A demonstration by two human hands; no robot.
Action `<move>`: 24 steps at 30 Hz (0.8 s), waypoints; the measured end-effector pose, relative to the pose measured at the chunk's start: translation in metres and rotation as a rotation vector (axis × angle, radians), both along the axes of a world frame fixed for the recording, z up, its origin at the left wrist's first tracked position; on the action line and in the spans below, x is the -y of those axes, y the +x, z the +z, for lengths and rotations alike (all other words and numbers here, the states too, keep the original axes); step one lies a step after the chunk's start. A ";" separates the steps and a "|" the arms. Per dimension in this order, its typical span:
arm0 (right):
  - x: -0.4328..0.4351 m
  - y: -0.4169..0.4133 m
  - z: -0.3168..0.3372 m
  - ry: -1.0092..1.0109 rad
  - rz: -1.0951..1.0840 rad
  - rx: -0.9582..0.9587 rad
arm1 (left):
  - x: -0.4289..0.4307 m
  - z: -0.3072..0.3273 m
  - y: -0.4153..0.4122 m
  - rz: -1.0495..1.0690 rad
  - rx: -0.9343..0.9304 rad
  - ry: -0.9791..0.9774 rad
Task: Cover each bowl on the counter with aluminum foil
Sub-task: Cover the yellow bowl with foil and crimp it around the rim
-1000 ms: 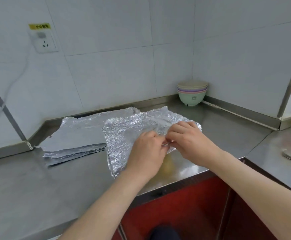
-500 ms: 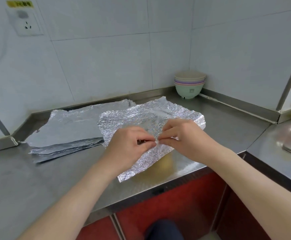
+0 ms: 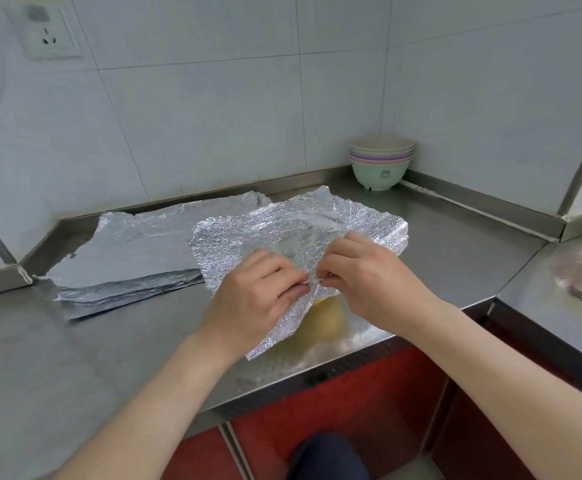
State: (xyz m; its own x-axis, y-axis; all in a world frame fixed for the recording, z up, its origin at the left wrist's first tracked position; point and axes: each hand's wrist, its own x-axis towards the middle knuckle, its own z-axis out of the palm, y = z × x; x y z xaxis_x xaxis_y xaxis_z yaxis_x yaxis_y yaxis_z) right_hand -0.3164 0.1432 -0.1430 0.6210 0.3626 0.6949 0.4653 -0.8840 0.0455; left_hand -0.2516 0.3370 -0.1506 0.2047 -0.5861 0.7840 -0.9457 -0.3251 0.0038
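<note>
Left hand [image 3: 258, 292] and right hand [image 3: 362, 278] pinch the foil sheet [image 3: 282, 230] to wrap the yellow bowl [image 3: 327, 317].

We see two bare arms, the left forearm [image 3: 137, 403] and the right forearm [image 3: 511, 355], uncovered along all of their visible length down to the wrists. The left hand [image 3: 251, 299] and the right hand [image 3: 369, 282] are bare too, with short, plain nails. Low between the arms we make out a rounded patch of dark blue clothing [image 3: 327, 455].
</note>
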 end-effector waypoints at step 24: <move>0.001 -0.003 0.008 0.015 -0.017 -0.095 | -0.040 -0.002 0.024 0.079 -1.379 -1.024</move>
